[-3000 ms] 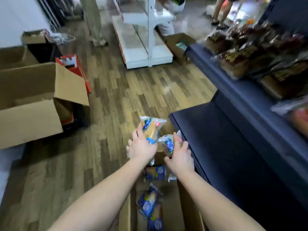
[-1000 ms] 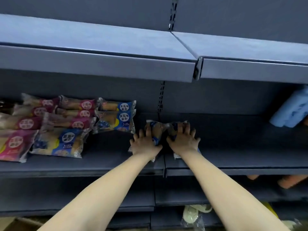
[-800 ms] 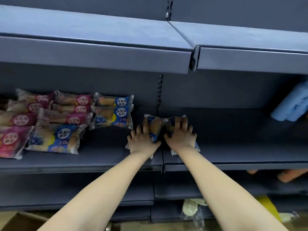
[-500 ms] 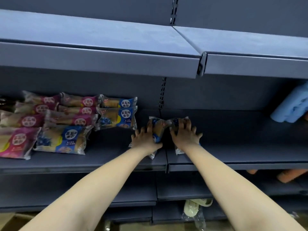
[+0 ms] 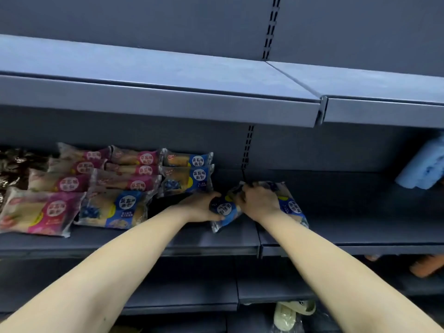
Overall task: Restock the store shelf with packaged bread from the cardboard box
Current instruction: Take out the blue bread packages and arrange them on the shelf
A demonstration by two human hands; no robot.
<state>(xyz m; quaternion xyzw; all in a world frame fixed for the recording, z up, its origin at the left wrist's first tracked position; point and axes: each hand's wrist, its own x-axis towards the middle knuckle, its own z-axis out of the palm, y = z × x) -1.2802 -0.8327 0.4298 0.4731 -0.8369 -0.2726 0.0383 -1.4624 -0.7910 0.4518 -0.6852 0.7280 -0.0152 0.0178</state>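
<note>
At frame centre, on the middle shelf [image 5: 120, 239], the left hand [image 5: 201, 209] grips a blue bread packet [image 5: 224, 210]; the right hand [image 5: 260, 200] covers a second packet [image 5: 292, 204] (fingers curled, grip unclear).

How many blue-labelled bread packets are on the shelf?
5. Rear blue packet; second blue packet just before it; front blue packet, leftmost; tilted blue packet in the left hand; flat blue packet under the right hand. Others may be hidden.
</note>
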